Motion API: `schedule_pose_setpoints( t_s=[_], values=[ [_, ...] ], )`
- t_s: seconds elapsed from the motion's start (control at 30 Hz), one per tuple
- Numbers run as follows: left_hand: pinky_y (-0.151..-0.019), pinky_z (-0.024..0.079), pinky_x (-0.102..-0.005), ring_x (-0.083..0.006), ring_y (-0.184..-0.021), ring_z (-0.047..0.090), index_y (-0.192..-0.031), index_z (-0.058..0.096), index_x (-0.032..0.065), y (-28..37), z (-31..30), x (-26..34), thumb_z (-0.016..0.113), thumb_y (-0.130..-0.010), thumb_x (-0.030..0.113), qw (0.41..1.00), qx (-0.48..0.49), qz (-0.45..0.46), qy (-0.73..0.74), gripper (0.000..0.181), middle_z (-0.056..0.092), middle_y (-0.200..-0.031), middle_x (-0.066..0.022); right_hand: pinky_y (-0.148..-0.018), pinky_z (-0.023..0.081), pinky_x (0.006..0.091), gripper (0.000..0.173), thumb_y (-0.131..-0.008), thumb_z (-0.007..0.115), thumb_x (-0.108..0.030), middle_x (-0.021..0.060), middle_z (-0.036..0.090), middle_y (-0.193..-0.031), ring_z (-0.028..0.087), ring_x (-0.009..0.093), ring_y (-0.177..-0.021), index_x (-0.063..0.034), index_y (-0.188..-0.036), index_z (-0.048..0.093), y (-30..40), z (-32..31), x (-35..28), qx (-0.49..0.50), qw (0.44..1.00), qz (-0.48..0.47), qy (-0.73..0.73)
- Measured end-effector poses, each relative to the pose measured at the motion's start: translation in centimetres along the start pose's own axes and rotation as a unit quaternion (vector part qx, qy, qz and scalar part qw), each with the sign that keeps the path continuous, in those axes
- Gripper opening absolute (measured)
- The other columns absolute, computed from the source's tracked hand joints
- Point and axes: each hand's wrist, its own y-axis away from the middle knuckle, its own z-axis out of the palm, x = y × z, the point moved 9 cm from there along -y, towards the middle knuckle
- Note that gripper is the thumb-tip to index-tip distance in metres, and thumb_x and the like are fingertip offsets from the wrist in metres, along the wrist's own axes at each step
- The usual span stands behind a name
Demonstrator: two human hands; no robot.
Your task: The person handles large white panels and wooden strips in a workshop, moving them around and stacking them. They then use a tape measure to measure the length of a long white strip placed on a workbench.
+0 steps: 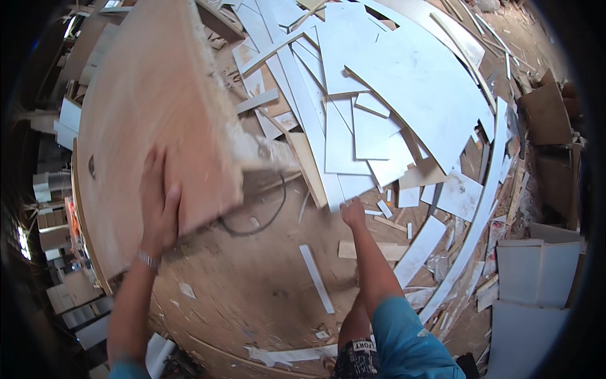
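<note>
My left hand (pixel 162 201) lies flat on a large worn plywood worktop (pixel 147 90), thumb apart from the fingers, a metal watch band (pixel 147 259) at the wrist. Along its right side the worktop's edge looks rough and pale. My right hand (pixel 353 213) is closed at the near end of a long white board (pixel 332 190) that runs away into a heap of white panels. The fingertips on the board's corner are small and partly hidden. A light wooden strip (pixel 305 168) leans beside that board, and a dark cable (pixel 279 213) loops below the worktop.
Large white sheets (pixel 402 61) and offcuts cover the floor ahead. A long white strip (pixel 490 189) curves down the right side, near stacked grey panels (pixel 539 275). A loose white strip (pixel 316 279) lies on the brown floor (pixel 255 284). Cabinets (pixel 75 293) stand at left.
</note>
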Motion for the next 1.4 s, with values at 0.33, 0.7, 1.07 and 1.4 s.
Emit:
schedule_pose_setpoints(
  t_s=[0.33,0.7,1.07,1.4],
  values=[
    [-0.124,0.018,-0.0485,-0.0381,-0.154,0.023,-0.154,0.036,-0.0027,-1.1,0.2,-1.7,0.042,-0.104,0.042,0.994,-0.004,-0.055,0.099,0.068,0.023,-0.166,-0.0251,-0.101,0.048,0.0490,0.093,-0.089,0.065,-0.064,0.0375,0.062,-0.123,0.060,0.049,-0.120,0.0175,-0.132,0.050,-5.2,8.4,3.6,0.079,0.987,0.089,-0.112],
    [-0.124,0.019,-0.0495,-0.0405,-0.150,0.029,-0.152,0.041,0.0003,0.6,-2.0,-1.3,0.051,-0.101,0.034,0.998,-0.003,-0.044,0.041,0.062,0.032,-0.162,-0.0247,-0.051,0.041,0.0261,0.041,-0.105,0.046,-0.048,-0.0020,0.044,-0.065,0.043,0.011,-0.048,-0.0129,-0.086,0.056,19.4,-1.4,-13.1,-0.572,0.467,0.144,-0.659],
    [-0.089,0.051,-0.0426,-0.0286,-0.109,0.059,-0.144,0.043,0.0017,4.6,-2.2,19.6,0.063,-0.096,0.027,0.847,-0.115,-0.211,0.474,0.058,0.058,-0.122,-0.0201,-0.059,0.045,0.0331,0.042,-0.104,0.049,-0.048,0.0023,0.052,-0.074,0.046,0.016,-0.056,-0.0098,-0.090,0.058,55.2,-15.8,-24.5,-0.526,0.563,0.029,-0.637],
    [-0.078,0.059,-0.0350,-0.0198,-0.091,0.062,-0.136,0.047,0.0011,26.7,-30.4,21.6,0.063,-0.084,0.008,0.703,-0.222,-0.291,0.609,0.054,0.062,-0.101,-0.0071,-0.100,0.050,0.0469,0.067,-0.102,0.047,-0.062,0.0203,0.065,-0.116,0.063,0.033,-0.113,-0.0001,-0.126,0.051,51.4,-17.1,-38.1,-0.494,0.644,-0.165,-0.560]
  ],
)
